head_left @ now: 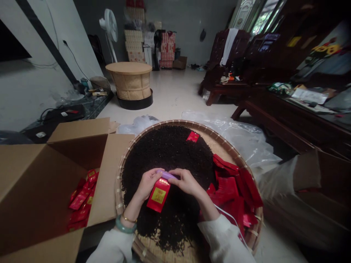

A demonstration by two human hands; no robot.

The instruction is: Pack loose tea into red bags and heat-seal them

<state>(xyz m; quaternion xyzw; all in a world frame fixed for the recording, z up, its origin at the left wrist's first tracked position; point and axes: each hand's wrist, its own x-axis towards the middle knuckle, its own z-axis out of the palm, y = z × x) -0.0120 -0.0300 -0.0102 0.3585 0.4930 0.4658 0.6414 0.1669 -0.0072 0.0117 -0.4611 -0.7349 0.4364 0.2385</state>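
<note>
Over the dark loose tea leaves (pixel 164 146), a small red tea packet (pixel 158 197) with a yellow label hangs from my fingers. My left hand (pixel 149 182) pinches its top at the left corner. Across the packet's top edge lies a slim purple handheld bag sealer (pixel 166 175), and my right hand (pixel 189 181) is closed around its right end. Whether the packet is filled I cannot tell. Beneath both hands is a wide round bamboo tray (pixel 120 164). Flat red packets (pixel 227 190) are heaped along its right side, and one red packet (pixel 193 137) lies on the leaves near the back.
To my left stands an open cardboard box (pixel 106 175) with several red packets (pixel 83 201) inside. Plastic sheeting (pixel 236 135) covers floor behind the tray. A white cord (pixel 229 215) runs past my right forearm. Further off are a round table (pixel 128 68) and dark wooden furniture (pixel 274 109).
</note>
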